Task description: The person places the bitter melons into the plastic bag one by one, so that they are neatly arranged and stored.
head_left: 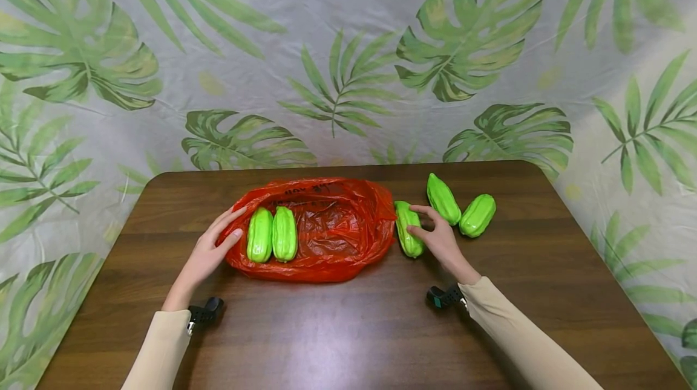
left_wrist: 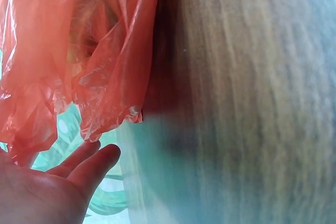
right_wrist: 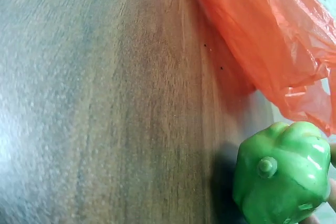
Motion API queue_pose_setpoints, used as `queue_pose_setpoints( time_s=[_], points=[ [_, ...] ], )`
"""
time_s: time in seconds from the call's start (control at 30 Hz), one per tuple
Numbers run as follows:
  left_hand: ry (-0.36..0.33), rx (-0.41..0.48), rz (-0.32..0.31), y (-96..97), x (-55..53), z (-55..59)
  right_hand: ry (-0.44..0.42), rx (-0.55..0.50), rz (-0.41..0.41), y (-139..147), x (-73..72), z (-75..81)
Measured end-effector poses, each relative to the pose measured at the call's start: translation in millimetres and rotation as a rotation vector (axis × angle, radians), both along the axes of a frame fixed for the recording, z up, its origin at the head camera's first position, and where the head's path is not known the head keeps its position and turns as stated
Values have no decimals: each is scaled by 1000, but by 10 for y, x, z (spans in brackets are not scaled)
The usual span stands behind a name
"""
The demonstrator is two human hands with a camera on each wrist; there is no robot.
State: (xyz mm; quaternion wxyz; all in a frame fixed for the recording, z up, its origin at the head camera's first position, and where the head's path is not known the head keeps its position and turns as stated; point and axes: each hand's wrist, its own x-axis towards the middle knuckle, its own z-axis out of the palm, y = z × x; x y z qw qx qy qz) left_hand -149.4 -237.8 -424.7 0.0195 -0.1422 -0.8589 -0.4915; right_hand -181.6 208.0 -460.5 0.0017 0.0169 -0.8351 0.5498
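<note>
A red plastic bag lies spread with its mouth up, and two ridged green gourds sit side by side at its left end. My left hand touches the bag's left rim, thumb and fingers spread apart; in the left wrist view its extended fingers reach beneath the hanging red film. Just past the bag's right edge, my right hand holds another green gourd between thumb and fingers. In the right wrist view this gourd shows its stubby stem end, and most of the hand is hidden behind it.
Two more green gourds lie right of my right hand, close together at the back of the brown wooden table. A leaf-patterned cloth hangs behind the table's far edge. A black camera strap is around each wrist.
</note>
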Motion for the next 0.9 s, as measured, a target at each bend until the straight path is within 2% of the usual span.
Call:
queue_pose_setpoints(
  time_s=[0.07,0.23,0.3,0.9],
  points=[
    [3,-4,1,-17,-20,-44,-14,-8,-7,7,7,19],
    [9,-23,10,-106,-108,-242,-39,-25,-11,28,22,64],
    [10,-22,11,-124,-121,-276,-42,-30,-8,37,28,77],
    [-2,-33,23,-112,-130,-295,2,-145,15,32,36,247]
  ],
)
